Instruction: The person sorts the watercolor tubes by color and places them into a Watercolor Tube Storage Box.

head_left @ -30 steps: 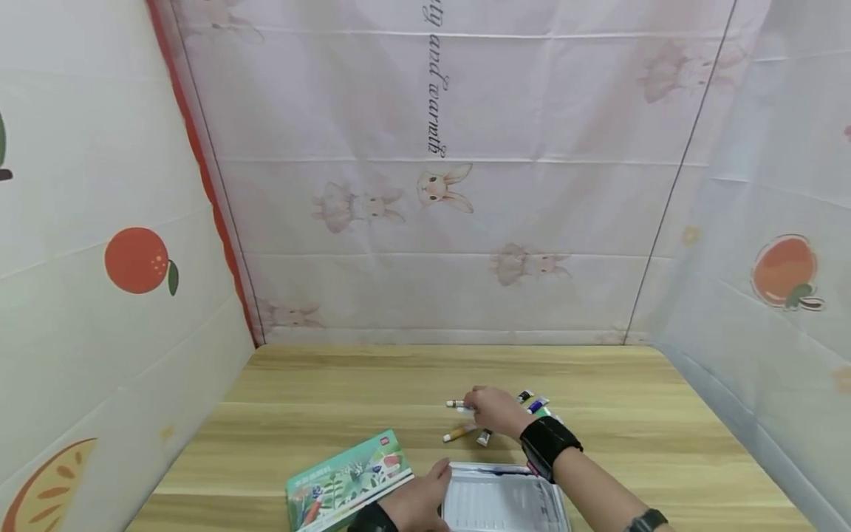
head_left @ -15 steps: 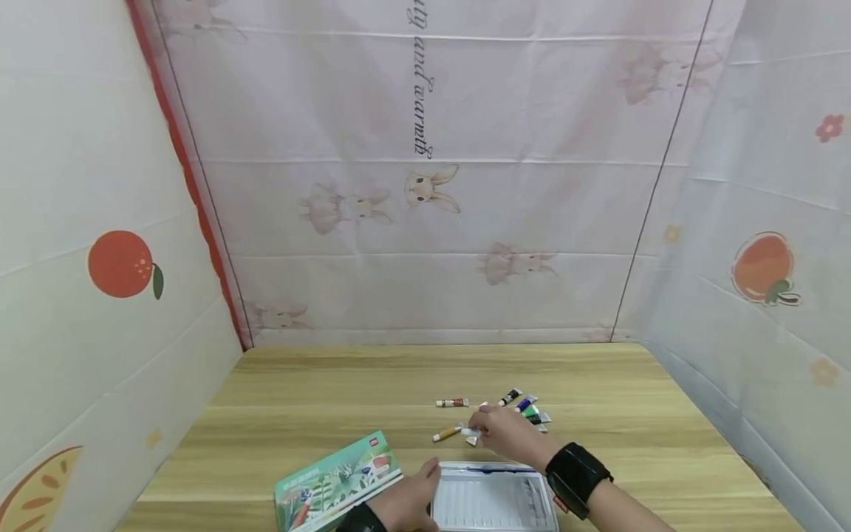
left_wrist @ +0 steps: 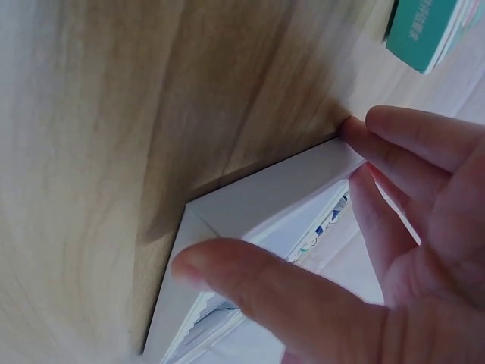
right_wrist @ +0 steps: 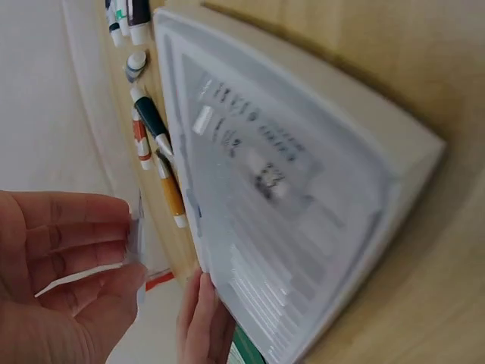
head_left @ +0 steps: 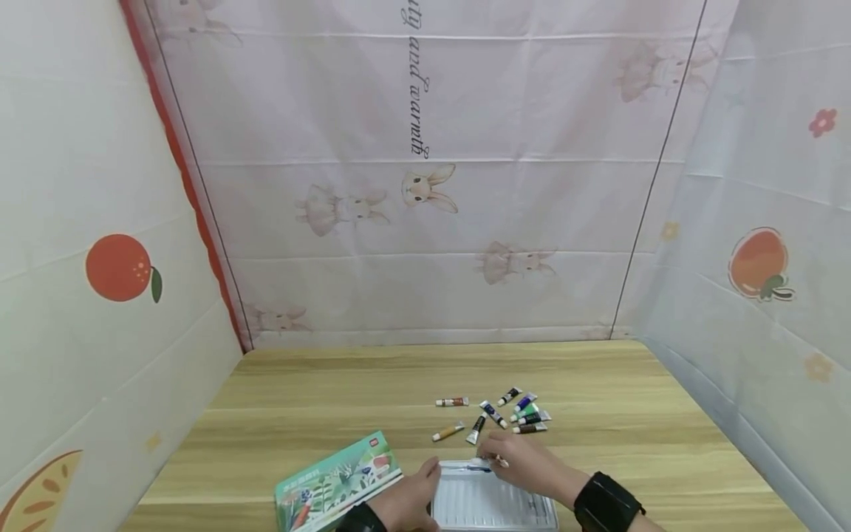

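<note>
Closest to the person is the white tray [head_left: 482,504], flat on the wooden table [head_left: 319,399], with its near edge right down at the bottom of the head view. The left hand [head_left: 411,499] holds the tray's left end, thumb and fingers well apart with that end between them. Left of it lies a green box [head_left: 339,480] with plant pictures, its near part cut off. The right hand [head_left: 525,464] is over the tray's far edge, its thumb and fingertips closed in a pinch on a small pale thing [right_wrist: 135,236]. That may be a white paint tube, but the fingers hide most of it. The step in hand looks like getting this small thing to the tray while the other hand steadies it. The next move seems to need a still tray and a little turn of the fingers to line the thing up with the ridges. The tray's print is too blurry to read, and I can't tell if a clear cover is on it. Past the tray, paint tubes lie scattered, like a yellow tube [head_left: 448,432], a blue tube [head_left: 493,414] and an orange-brown tube [head_left: 453,402]. Farthest back hangs a bunny cloth [head_left: 392,295], its words cut off on top.
</note>
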{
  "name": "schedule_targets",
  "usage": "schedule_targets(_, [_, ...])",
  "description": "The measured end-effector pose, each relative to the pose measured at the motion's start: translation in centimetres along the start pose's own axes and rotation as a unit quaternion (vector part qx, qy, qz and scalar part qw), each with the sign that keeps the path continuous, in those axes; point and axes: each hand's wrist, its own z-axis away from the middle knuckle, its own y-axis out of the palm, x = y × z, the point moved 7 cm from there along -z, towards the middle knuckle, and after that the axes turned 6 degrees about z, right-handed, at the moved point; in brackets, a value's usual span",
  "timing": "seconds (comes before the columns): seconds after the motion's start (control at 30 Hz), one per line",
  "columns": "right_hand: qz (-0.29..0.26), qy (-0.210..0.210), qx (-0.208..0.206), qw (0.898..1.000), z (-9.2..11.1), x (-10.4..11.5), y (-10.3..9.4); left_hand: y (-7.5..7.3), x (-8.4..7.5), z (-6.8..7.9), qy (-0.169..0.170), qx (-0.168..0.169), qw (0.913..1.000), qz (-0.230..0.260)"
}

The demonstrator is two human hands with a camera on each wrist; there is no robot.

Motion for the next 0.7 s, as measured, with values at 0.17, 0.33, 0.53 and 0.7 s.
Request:
schedule_targets(0.17, [-0.023, -0.030, -0.003, 0.999, 1.5, 0.3, 0.3, 0.1, 0.3, -0.2, -0.026, 0.003, 0.9996, 0.001])
schedule_targets(0.33, [-0.017, -0.033, 0.005, 0.999, 2.5, 0.3, 0.7, -0.2, 0.2, -0.2, -0.033, -0.010, 0.9992, -0.017])
schedule_targets(0.53, [-0.008, -0.043, 0.012, 0.999, 3.4, 0.3, 1.0, -0.2, 0.1, -0.2, -0.028, -0.019, 0.9992, -0.019])
schedule_targets(0.7, [-0.007, -0.051, 0.013, 0.999, 3.8, 0.1, 1.2, -0.1, 0.1, -0.2, -0.030, -0.020, 0.9991, -0.021])
